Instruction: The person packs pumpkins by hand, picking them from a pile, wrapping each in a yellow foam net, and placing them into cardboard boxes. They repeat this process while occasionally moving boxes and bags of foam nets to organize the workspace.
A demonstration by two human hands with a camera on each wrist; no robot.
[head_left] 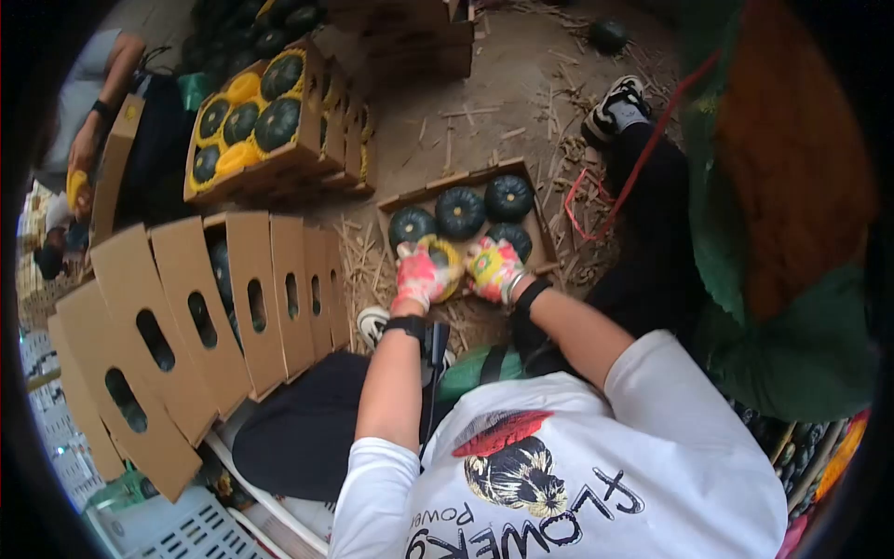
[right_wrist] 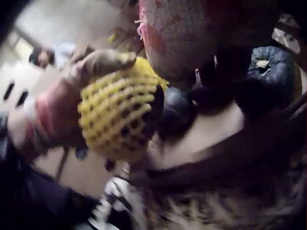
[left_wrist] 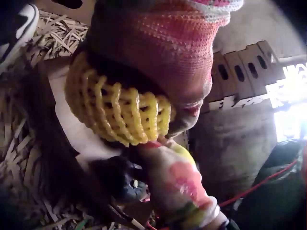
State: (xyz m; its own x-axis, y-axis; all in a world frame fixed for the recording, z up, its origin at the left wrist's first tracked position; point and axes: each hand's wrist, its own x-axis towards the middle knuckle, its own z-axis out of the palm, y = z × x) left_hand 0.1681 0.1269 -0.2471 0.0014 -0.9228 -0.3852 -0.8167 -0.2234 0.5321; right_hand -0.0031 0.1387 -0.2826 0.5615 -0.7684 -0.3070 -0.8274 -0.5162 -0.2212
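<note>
A dark green kabocha squash in a yellow foam net [head_left: 446, 268] is held over the near edge of a shallow cardboard box [head_left: 545, 244]. My gloved left hand [head_left: 421, 276] grips it, fingers over its top. Beside it is my gloved right hand [head_left: 494, 268], its fingertips at the rim of the foam net [left_wrist: 120, 112]. The right wrist view shows the net [right_wrist: 117, 108] stretched round most of the squash, dark skin showing on one side. Several bare squashes [head_left: 460, 212] sit in the box, one [head_left: 509, 241] partly behind my right hand.
Tall cardboard boxes with handle holes [head_left: 200, 317] stand in a row on the left. Behind them is a filled box [head_left: 317, 121] of squashes, some netted. Paper strips litter the floor [head_left: 400, 121]. A red cord [head_left: 643, 172] runs by my leg; another person's arm [head_left: 112, 88] is far left.
</note>
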